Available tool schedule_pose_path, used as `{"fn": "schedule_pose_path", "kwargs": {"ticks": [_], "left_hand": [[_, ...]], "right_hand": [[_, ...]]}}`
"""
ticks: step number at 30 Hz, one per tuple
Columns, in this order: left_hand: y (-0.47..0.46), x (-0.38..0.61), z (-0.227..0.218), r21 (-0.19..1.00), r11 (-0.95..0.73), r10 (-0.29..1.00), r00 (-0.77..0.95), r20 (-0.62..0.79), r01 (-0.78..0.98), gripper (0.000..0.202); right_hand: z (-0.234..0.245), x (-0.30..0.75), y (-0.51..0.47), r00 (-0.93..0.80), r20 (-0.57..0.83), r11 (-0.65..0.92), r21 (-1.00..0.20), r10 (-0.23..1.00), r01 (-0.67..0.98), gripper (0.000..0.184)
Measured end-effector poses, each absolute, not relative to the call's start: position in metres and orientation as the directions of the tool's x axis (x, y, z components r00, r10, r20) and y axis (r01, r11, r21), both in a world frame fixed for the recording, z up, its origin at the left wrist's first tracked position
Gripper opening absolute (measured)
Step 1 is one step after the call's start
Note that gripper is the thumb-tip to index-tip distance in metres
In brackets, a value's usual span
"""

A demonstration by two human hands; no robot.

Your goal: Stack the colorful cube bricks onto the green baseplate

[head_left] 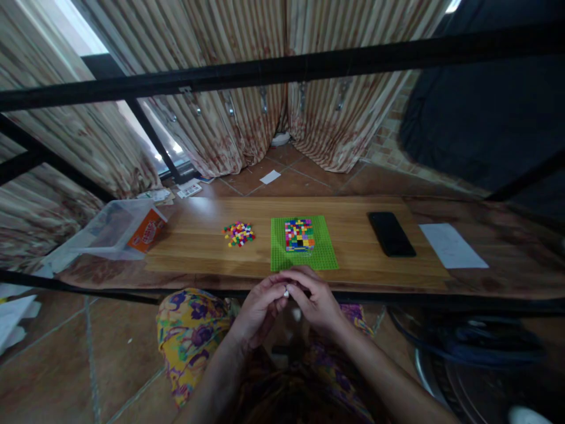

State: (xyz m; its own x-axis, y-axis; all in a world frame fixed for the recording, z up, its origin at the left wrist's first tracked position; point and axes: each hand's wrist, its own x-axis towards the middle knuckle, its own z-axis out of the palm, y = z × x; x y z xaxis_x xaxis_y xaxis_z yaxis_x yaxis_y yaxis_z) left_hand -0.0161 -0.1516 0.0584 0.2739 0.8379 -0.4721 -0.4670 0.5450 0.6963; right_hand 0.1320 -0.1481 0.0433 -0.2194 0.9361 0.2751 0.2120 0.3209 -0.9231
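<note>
My left hand (265, 303) and my right hand (315, 297) meet just in front of the table's near edge, fingers closed together. Between their fingertips shows a small white piece (286, 291), too small to make out clearly. Just beyond my hands lies a green building baseplate (326, 247). A block of many-coloured toy bricks (299, 235) stands on it, with mixed colours on top. To the left is a loose pile of small coloured bricks (239, 234) on the wooden tabletop (198, 235).
A clear plastic box (115, 221) with an orange label stands at the table's left end. On the right lie a black phone (391, 234) and a white sheet of paper (452, 245). A dark metal bar (265, 76) crosses above the table, before striped curtains (238, 129).
</note>
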Motion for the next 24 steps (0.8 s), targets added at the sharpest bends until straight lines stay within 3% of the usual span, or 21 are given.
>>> {"fn": "schedule_pose_path", "kwargs": {"ticks": [9, 17, 24], "left_hand": [[-0.145, -0.022, 0.060, 0.705, 0.532, 0.846, 0.275, -0.456, -0.469, 0.027], [-0.142, -0.027, 0.055, 0.691, 0.566, 0.824, 0.311, -0.473, -0.449, 0.035], [-0.147, -0.022, 0.053, 0.653, 0.589, 0.808, 0.345, -0.477, -0.476, 0.033]], "right_hand": [[0.045, 0.136, -0.145, -0.229, 0.276, 0.320, -0.929, 0.934, 0.186, 0.021], [0.053, 0.137, -0.142, -0.235, 0.238, 0.279, -0.947, 0.942, 0.159, 0.009], [0.047, 0.136, -0.144, -0.205, 0.210, 0.243, -0.958, 0.956, 0.152, 0.010]]}}
